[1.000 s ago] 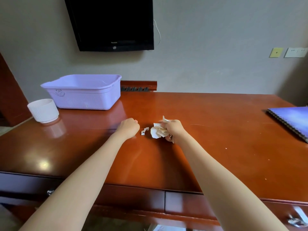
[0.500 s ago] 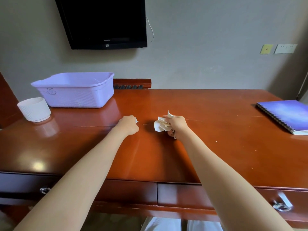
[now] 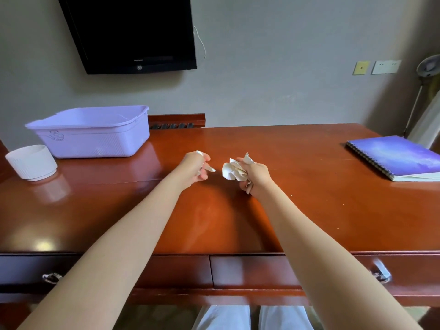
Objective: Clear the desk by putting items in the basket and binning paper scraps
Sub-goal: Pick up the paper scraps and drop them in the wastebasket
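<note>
You are working over a worktop (image 3: pixel 297 198) that is gleaming a glossy reddish-brown with pale highlights, while your right hand (image 3: pixel 258 178) is gripping a crumpled paper (image 3: pixel 232 171) showing off-white with creamy folds and your left hand (image 3: pixel 194 166) is pinching a small white scrap (image 3: pixel 209 168). At the back left a basket (image 3: pixel 95 141) is showing plain lilac, finely ribbed on its lower wall, beside a white cup (image 3: pixel 31 163) carrying vertical ribs, and at the far right a notebook (image 3: pixel 400 156) is wearing a clouded blue-to-violet cover with a black spiral edge. Behind, a black television (image 3: pixel 131 32) is hanging on a greyish-beige wall (image 3: pixel 273 67), where a yellow plate (image 3: pixel 361 67) is sitting next to a white plate (image 3: pixel 387 66).
</note>
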A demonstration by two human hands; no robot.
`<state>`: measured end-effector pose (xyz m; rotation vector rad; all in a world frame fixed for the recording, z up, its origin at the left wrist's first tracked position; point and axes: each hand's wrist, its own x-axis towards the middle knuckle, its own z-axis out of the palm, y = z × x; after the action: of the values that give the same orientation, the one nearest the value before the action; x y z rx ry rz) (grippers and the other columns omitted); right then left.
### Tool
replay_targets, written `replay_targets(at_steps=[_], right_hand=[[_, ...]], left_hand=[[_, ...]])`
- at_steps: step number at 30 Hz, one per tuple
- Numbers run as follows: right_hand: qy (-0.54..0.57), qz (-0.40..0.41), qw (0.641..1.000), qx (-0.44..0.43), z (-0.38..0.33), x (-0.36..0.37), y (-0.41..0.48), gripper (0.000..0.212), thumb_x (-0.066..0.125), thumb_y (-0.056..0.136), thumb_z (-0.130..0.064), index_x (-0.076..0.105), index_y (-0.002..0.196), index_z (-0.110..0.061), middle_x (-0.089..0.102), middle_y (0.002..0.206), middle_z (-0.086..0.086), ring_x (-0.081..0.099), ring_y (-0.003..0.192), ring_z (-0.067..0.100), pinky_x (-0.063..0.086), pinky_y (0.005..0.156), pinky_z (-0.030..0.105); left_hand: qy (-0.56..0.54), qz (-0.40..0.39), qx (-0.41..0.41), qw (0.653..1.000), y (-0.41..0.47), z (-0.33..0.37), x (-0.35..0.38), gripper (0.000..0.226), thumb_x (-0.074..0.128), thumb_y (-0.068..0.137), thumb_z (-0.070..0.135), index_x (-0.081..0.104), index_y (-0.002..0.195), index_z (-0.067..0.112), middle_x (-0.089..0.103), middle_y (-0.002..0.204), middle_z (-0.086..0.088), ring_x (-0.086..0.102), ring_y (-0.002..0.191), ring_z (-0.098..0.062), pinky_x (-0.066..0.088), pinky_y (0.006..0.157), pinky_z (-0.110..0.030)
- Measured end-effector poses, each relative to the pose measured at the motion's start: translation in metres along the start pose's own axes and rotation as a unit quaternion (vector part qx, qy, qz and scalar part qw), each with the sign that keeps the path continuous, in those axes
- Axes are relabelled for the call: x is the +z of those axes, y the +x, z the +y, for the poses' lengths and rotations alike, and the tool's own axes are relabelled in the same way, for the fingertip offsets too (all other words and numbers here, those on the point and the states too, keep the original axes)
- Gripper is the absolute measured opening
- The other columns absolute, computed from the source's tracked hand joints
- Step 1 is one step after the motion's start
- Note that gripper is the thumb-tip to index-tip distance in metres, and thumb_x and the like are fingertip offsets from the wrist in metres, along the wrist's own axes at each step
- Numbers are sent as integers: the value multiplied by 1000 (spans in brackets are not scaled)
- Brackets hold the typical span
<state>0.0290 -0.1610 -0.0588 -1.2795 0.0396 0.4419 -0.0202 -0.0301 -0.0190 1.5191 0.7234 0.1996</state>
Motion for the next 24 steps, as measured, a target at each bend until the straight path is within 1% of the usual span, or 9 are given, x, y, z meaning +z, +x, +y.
replay_targets(at_steps=[2, 4, 8, 12, 13, 16, 19, 22, 24], right_hand=[[20, 2, 1000, -17, -5, -6, -8, 16, 51, 96, -15, 65, 104, -14, 55, 79, 7, 42, 26, 6, 25, 30, 11], [19, 21, 999, -30, -13, -14, -14, 22, 52, 94, -12, 65, 113, -12, 55, 76, 6, 41, 23, 4, 26, 29, 11], [-2, 88, 996, -29, -27, -39, -24, 27, 56, 93, -17, 64, 118, -13, 52, 69, 3, 42, 32, 10, 25, 25, 12], [17, 120, 989, -81, -33, -77, -32, 23, 55, 93, -17, 68, 112, -14, 61, 79, 4, 48, 47, 13, 32, 34, 15], [13, 129, 987, -92, -34, -87, -35, 22, 54, 94, -18, 68, 110, -14, 62, 80, 5, 48, 46, 14, 33, 36, 17], [-6, 158, 980, -118, -39, -116, -41, 21, 53, 94, -19, 68, 107, -13, 59, 72, 5, 45, 35, 9, 30, 34, 16], [21, 181, 974, -135, -45, -146, -51, 20, 54, 93, -13, 69, 106, -11, 62, 75, 8, 51, 55, 20, 37, 49, 24], [24, 212, 966, -145, -51, -175, -67, 17, 53, 93, -11, 68, 100, -15, 60, 68, 4, 49, 51, 17, 33, 46, 22], [37, 229, 960, -154, -54, -195, -77, 16, 52, 93, -12, 68, 92, -17, 60, 69, 4, 50, 54, 19, 33, 50, 25]], left_hand=[[-59, -49, -2, 997, -7, -5, 24, 22, 32, 95, 1, 52, 86, 6, 42, 69, -7, 33, 52, -11, 29, 37, -15], [-95, -89, -9, 991, -17, -11, 48, 28, 30, 93, -1, 52, 78, 9, 46, 70, -7, 37, 55, -12, 34, 41, -18], [-169, -134, -31, 976, -47, -14, 94, 31, 31, 93, 0, 53, 74, 10, 54, 73, -8, 50, 65, -17, 42, 59, -23], [-176, -167, -42, 969, -62, -16, 131, 33, 28, 95, 2, 52, 74, 12, 55, 78, -9, 53, 71, -20, 47, 76, -29], [-175, -174, -43, 968, -64, -17, 140, 33, 28, 94, 2, 53, 75, 12, 55, 80, -10, 53, 72, -20, 47, 80, -31], [-163, -203, -44, 965, -72, -19, 169, 30, 28, 93, 4, 55, 80, 12, 54, 85, -11, 53, 77, -21, 48, 77, -32], [-146, -239, -44, 959, -84, -22, 196, 30, 28, 92, 4, 56, 83, 12, 55, 88, -12, 55, 82, -23, 49, 69, -30], [-138, -269, -48, 952, -104, -24, 222, 31, 27, 91, 2, 55, 80, 11, 54, 79, -9, 52, 69, -19, 47, 62, -28], [-137, -289, -50, 946, -118, -26, 241, 33, 26, 90, 1, 55, 77, 10, 53, 76, -10, 50, 67, -19, 46, 61, -28]])
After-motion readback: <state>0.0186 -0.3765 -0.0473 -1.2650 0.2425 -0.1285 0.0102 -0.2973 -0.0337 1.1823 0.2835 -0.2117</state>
